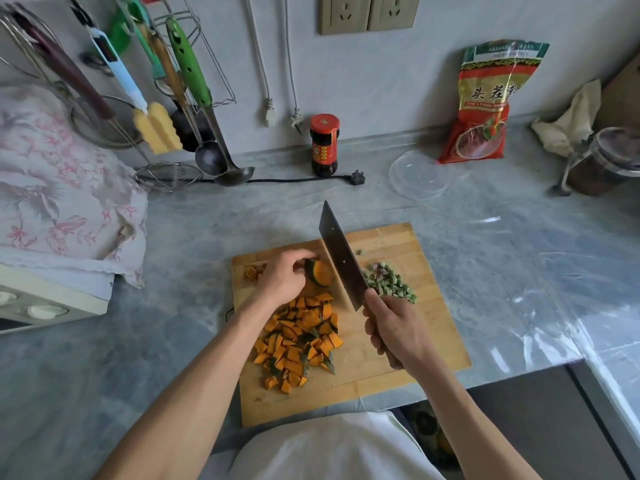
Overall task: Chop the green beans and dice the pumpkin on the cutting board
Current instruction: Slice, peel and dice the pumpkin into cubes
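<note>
A wooden cutting board (415, 341) lies on the grey counter. My left hand (282, 277) holds a pumpkin wedge (320, 271) with dark green skin at the board's far left. My right hand (391, 329) grips the handle of a cleaver (341, 259), whose blade stands just right of the wedge, edge down. A heap of diced pumpkin (299, 341) lies in the board's middle, under my left forearm. Chopped green beans (389, 284) sit in a small pile at the right of the blade. A small bit of orange scraps (251, 271) lies at the board's far left corner.
A sauce jar (324, 145), a black plug and cord (356, 177), a clear plastic lid (420, 174), a red food bag (485, 105) and a glass jar (609, 161) stand behind the board. Utensils (187, 84) hang at the back left. A floral cloth (59, 188) covers an appliance at left.
</note>
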A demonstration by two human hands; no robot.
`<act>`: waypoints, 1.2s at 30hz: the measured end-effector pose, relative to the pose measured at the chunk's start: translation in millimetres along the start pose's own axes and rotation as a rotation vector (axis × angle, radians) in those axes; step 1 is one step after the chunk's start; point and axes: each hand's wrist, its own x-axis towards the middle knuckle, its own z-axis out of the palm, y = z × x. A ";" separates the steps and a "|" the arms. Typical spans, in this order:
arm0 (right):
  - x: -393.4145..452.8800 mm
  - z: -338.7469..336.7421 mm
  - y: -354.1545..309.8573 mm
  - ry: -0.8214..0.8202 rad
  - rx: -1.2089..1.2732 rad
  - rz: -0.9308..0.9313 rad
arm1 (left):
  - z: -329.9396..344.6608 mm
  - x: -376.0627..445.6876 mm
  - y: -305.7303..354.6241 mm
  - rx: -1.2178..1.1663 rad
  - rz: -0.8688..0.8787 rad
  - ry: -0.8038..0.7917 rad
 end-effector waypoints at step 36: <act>-1.2 -0.7 6.0 -0.046 0.067 0.034 | 13.4 -6.8 -28.2 0.098 0.199 0.215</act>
